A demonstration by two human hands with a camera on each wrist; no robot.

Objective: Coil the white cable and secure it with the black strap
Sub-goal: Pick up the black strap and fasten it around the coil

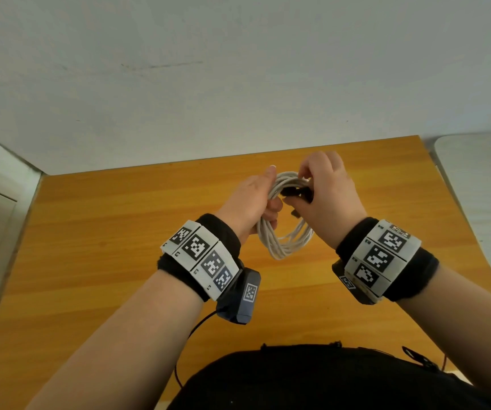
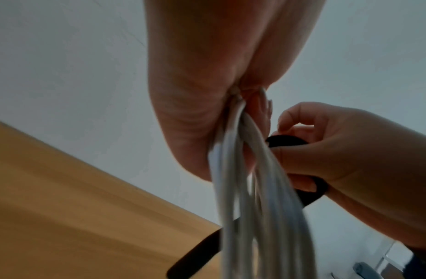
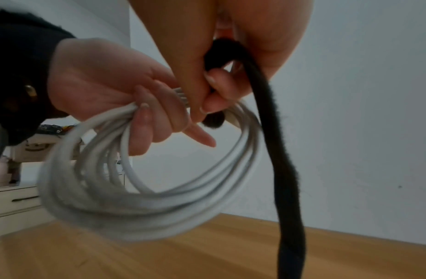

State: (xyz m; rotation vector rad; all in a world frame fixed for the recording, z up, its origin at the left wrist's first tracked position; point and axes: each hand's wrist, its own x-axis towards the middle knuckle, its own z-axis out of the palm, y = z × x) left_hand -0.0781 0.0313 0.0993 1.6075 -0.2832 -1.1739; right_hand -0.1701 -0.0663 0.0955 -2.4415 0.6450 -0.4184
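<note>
Above the wooden table (image 1: 96, 238), the left hand (image 1: 250, 199) grips the coiled white cable (image 1: 285, 241) in curled fingers. Just beside it, the right hand (image 1: 327, 196) pinches the black strap (image 3: 281, 169), whose tail hangs down.

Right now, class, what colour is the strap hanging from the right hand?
Black. The strap dangling from the right hand shows best in the right wrist view.

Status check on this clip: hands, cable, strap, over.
Left hand grips the coiled white cable above the table. Right hand pinches the black strap at the coil, tail hanging loose. Nothing obstructing.
</note>
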